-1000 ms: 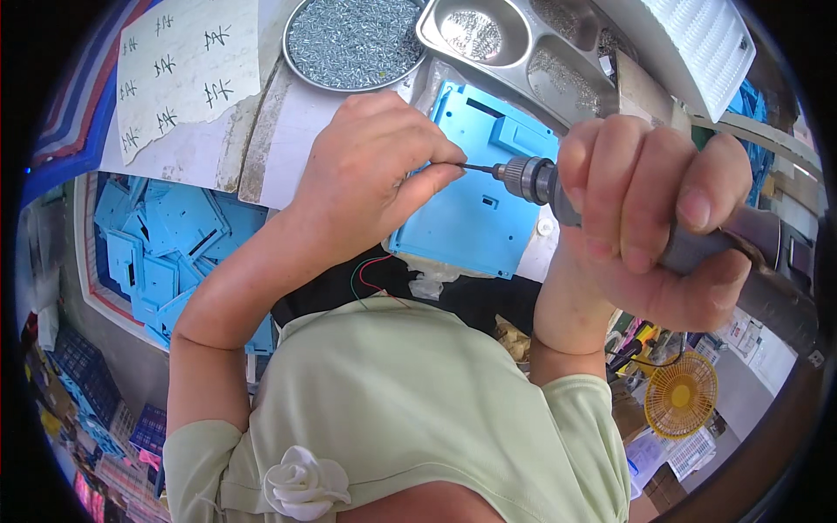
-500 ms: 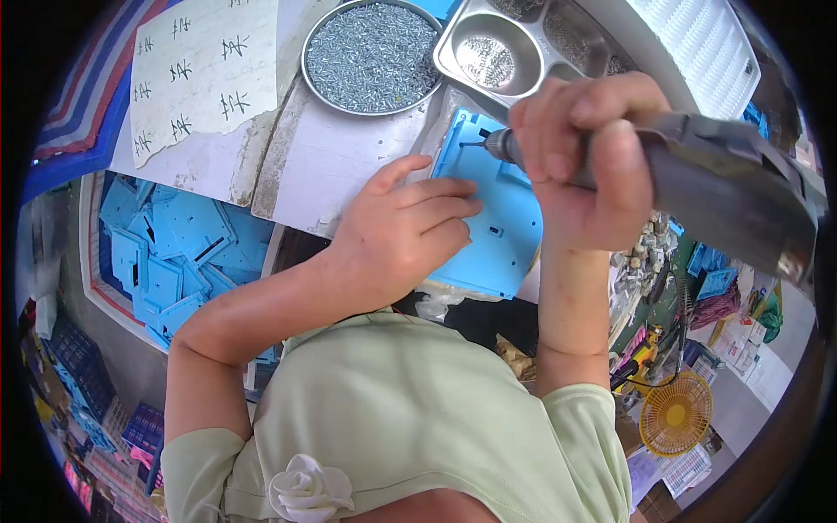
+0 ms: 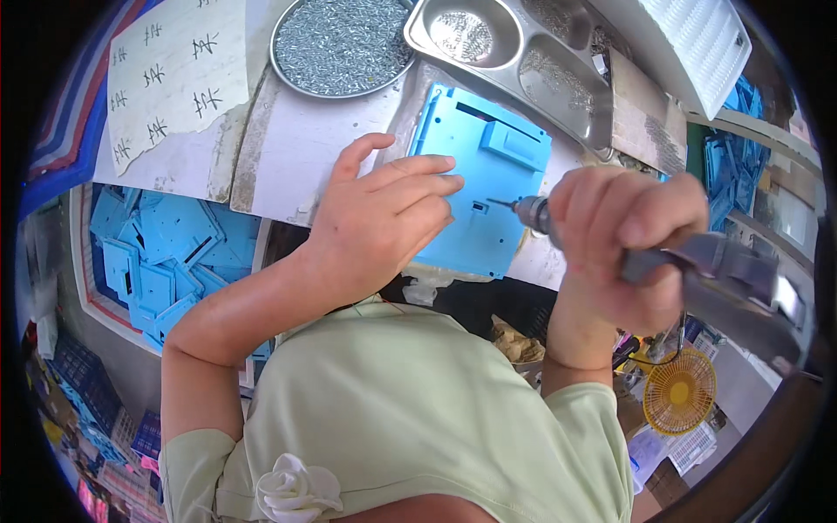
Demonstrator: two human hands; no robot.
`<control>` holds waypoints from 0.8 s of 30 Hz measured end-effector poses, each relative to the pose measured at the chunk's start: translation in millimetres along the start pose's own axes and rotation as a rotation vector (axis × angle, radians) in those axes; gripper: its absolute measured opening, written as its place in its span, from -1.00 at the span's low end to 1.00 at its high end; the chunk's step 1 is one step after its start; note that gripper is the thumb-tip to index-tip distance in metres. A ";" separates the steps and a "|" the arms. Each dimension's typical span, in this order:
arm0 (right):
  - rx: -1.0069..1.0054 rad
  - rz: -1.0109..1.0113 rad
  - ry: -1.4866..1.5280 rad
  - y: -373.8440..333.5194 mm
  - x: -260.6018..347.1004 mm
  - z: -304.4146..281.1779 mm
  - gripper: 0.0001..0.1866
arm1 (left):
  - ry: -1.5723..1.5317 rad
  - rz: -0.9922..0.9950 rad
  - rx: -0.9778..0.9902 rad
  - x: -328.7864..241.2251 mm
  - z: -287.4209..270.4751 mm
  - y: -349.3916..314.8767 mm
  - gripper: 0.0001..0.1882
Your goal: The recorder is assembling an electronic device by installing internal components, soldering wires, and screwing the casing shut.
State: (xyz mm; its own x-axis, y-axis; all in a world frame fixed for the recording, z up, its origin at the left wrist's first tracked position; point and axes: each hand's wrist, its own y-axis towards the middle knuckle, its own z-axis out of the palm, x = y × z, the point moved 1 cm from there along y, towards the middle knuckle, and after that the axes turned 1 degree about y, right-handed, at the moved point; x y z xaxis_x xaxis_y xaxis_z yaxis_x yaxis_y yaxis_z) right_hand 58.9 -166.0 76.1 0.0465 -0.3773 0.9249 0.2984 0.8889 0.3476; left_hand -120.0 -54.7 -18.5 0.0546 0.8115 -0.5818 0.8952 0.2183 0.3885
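Note:
A flat blue plastic panel point(image 3: 471, 235) with small holes and a raised rectangular block lies on the white tabletop in front of me. My left hand point(image 3: 392, 200) rests at its left edge, fingers spread and touching the surface, holding nothing. In my right hand point(image 3: 623, 231) is a dark power screwdriver point(image 3: 728, 283), fingers wrapped round it. Its thin bit points left, over the panel's right part near a small rectangular slot. Whether the tip touches the panel I cannot tell.
A round metal dish of screws point(image 3: 344, 48) and a steel compartment tray point(image 3: 527, 48) with small metal parts stand beyond the panel. Several blue panels fill a crate point(image 3: 83, 261) at left. A handwritten paper point(image 3: 179, 74) lies far left; a yellow fan point(image 3: 680, 392) is at right.
My right hand has drawn the power screwdriver back toward me and to the right, away from the panel's far left corner. The raised block on the panel now shows fully.

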 end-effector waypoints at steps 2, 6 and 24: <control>-0.088 0.012 0.003 -16.4 -6.9 2.1 -0.55 | 0.002 -0.009 -0.010 1.3 -0.8 0.4 -0.83; -0.121 0.024 -0.074 -22.0 -7.8 5.0 -0.65 | -0.002 -0.010 0.006 -0.8 -3.2 3.2 -0.84; -0.080 0.023 -0.001 -27.6 -9.5 12.1 -0.58 | 0.015 -0.025 -0.028 -1.0 1.5 -0.8 -0.84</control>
State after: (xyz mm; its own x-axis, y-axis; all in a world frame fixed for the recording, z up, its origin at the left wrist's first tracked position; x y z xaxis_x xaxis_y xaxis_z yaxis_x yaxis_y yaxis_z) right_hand 38.7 -183.8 59.6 0.0536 -0.3567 0.9327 0.3721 0.8739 0.3128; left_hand -120.2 -56.6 -19.3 0.0253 0.8134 -0.5812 0.8837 0.2536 0.3934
